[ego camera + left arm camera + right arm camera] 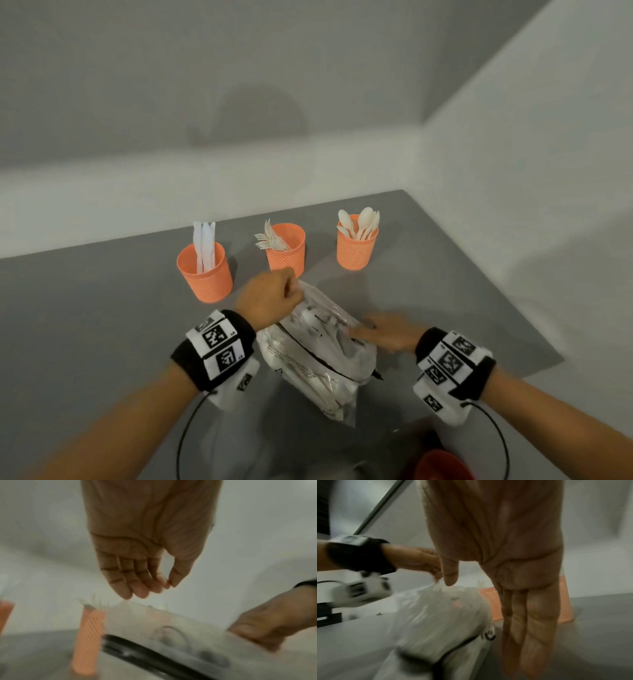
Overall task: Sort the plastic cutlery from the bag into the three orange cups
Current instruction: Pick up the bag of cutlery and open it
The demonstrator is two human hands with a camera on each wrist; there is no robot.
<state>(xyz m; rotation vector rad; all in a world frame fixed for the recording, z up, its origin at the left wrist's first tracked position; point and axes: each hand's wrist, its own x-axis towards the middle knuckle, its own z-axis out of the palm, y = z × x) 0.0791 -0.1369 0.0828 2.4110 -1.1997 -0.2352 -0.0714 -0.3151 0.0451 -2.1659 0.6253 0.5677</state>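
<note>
Both forearms wear marker-printed wristbands. Clear crinkly plastic bag (318,353) of white cutlery lies on grey table (102,301), near three orange mesh cups (286,248) behind. Left hand (270,298) pinches bag's top edge, fingertips together. Right hand (387,334) flat, fingers straight, beside bag, holding nothing.

Risk: thin film slips from pinch; bag sags, cutlery spills; lifted bag swings into middle cup.

Grey table (102,291), pale walls (171,85)
</note>
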